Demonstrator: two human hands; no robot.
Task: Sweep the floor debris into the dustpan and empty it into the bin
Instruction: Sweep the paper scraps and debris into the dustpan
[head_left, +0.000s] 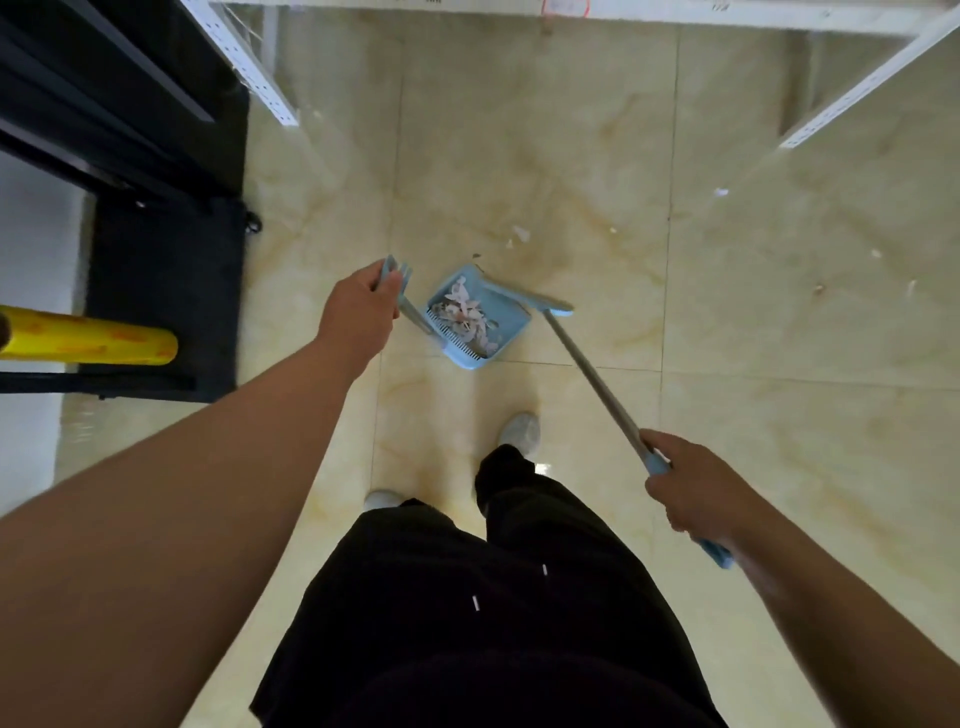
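A light-blue dustpan (511, 325) sits on the beige tiled floor ahead of my feet, with pale scraps of debris (465, 314) heaped inside it. My left hand (358, 312) grips the top of the dustpan's upright blue handle (397, 273). My right hand (693, 491) holds the blue grip of the broom's grey pole (592, 382). The broom's blue head (545, 302) lies at the dustpan's far right edge. A few small white scraps (519, 234) lie loose on the tiles beyond the pan.
A black cabinet and dark mat (166, 291) stand at the left, with a yellow roll (104, 343) sticking out beside them. White metal shelving (852, 98) runs along the top and upper right. My two feet (519, 431) stand just behind the dustpan.
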